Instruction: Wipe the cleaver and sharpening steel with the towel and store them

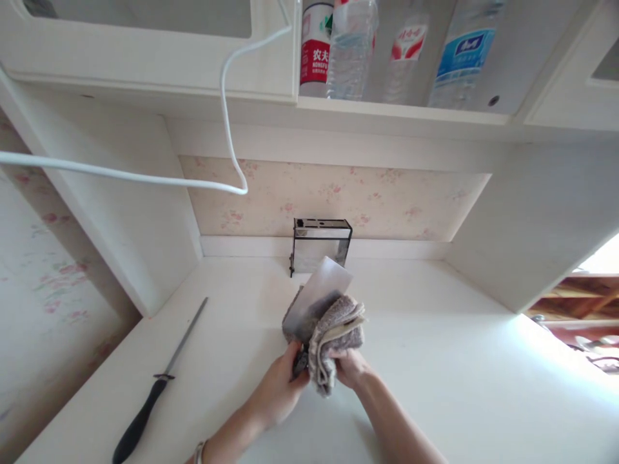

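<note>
My left hand (283,386) is closed around the dark handle of a cleaver (325,283), whose broad blade points up and away from me. In my right hand (352,368) is a folded grey-brown towel (341,325) with a pale edge. Part of the towel lies against the blade's face and covers its lower right side. More of the cloth shows behind the blade on the left. Some fingers of my right hand are hidden by the towel.
A sharpening steel (167,374) with a black handle lies on the white counter (232,348) at left. A metal knife block (322,241) stands at the back wall. Several bottles (353,55) sit on the shelf above. A white cable (227,103) hangs at upper left.
</note>
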